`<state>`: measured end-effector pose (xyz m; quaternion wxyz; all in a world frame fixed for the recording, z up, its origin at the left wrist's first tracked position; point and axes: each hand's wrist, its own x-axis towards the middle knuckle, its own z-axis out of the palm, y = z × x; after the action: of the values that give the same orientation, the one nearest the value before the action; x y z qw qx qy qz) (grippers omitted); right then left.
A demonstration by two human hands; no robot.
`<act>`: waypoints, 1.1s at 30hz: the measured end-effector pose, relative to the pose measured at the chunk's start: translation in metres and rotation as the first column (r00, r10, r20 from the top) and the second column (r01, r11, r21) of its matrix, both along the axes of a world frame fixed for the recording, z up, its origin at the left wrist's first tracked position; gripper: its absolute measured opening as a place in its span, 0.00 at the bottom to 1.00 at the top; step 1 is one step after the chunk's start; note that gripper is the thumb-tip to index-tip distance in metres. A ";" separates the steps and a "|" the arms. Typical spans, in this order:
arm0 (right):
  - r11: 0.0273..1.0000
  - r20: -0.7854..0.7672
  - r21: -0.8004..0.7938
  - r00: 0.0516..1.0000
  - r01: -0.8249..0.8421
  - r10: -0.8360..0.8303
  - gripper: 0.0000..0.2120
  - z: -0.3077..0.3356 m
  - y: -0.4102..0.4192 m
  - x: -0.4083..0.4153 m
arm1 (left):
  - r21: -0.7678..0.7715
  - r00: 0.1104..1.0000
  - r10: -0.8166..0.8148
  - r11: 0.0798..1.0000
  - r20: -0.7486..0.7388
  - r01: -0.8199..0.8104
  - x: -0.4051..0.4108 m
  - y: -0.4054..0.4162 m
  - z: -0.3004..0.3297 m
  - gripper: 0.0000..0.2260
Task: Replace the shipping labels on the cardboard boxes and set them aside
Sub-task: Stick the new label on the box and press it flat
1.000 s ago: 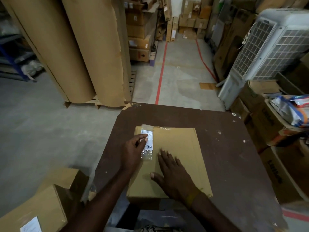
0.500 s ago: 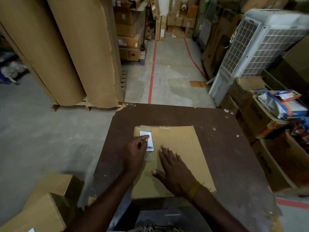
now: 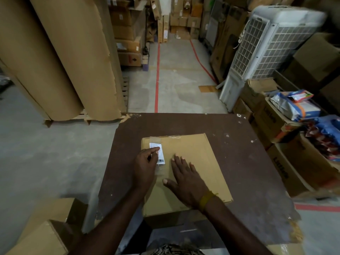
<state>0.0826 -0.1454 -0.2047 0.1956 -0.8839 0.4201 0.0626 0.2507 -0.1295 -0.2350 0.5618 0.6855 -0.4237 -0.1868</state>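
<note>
- Lying flat on the dark brown table (image 3: pixel 248 162), the cardboard box (image 3: pixel 195 162) is sitting near the person's edge
- Pressing on the white shipping label (image 3: pixel 161 156) at the box's far left corner, the left hand (image 3: pixel 145 166) is reaching out its forefinger while the other fingers are curling under
- Resting palm down on the box top just beside the label, the right hand (image 3: pixel 185 179) is keeping its fingers straight and spread
- Standing behind the table, tall cardboard rolls (image 3: pixel 60 57) are on the left and a white air cooler (image 3: pixel 265 50) on the right
</note>
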 end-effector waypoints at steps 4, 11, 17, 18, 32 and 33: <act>0.996 0.006 0.025 0.997 -0.082 0.082 0.46 -0.001 0.040 -0.029 | -0.006 1.000 -0.008 1.000 -0.014 0.008 -0.001 0.000 -0.001 0.10; 0.999 -0.010 -0.008 0.999 -0.045 0.045 0.46 0.000 0.002 -0.019 | 0.014 0.999 -0.007 1.000 0.032 0.006 0.001 -0.002 -0.003 0.09; 1.000 0.008 0.006 1.000 -0.003 0.003 0.48 0.002 -0.004 -0.009 | 0.038 1.000 0.008 0.999 0.024 -0.008 0.000 0.000 -0.002 0.10; 1.000 0.012 0.013 1.000 -0.024 0.024 0.48 0.002 0.006 -0.014 | 0.039 1.000 0.010 0.999 0.018 -0.011 0.000 -0.001 -0.001 0.10; 0.999 -0.034 -0.035 0.999 -0.001 0.000 0.39 -0.003 -0.020 -0.005 | 0.042 0.994 -0.004 0.999 0.113 -0.001 -0.004 0.002 0.005 0.10; 1.000 -0.038 -0.026 0.999 -0.011 0.010 0.40 -0.002 -0.014 -0.008 | 0.047 0.994 -0.003 0.999 0.114 -0.002 -0.004 0.003 0.004 0.10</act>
<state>0.0751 -0.1593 -0.2069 0.1755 -0.8873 0.4198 0.0749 0.2468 -0.1270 -0.2309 0.5204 0.7081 -0.4505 -0.1576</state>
